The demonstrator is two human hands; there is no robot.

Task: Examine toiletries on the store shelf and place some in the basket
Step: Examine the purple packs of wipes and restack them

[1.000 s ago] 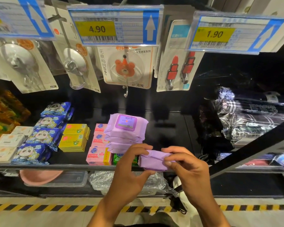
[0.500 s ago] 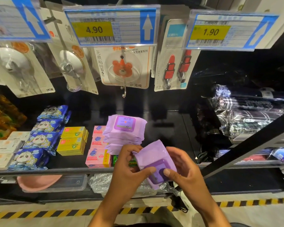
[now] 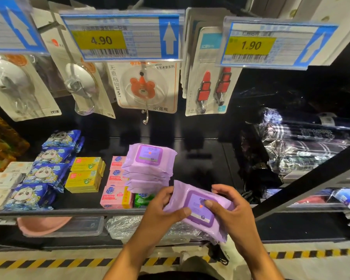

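Observation:
A purple wet-wipe pack with a darker purple lid is held in front of the shelf, lid facing up toward me. My left hand grips its left end, thumb lying across the front. My right hand grips its right end, thumb pressed on the lid label. Behind it, a stack of matching purple wipe packs sits on the black shelf. No basket is in view.
Pink soap boxes, yellow soap boxes and blue panda packs lie left of the stack. Hook cards hang above under price tags. Wrapped dark goods fill the right. A pink basin sits on the lower shelf.
The pack has been turned from edge-on to lid-up between both hands, and both thumbs have moved onto its front. The view has shifted slightly closer.

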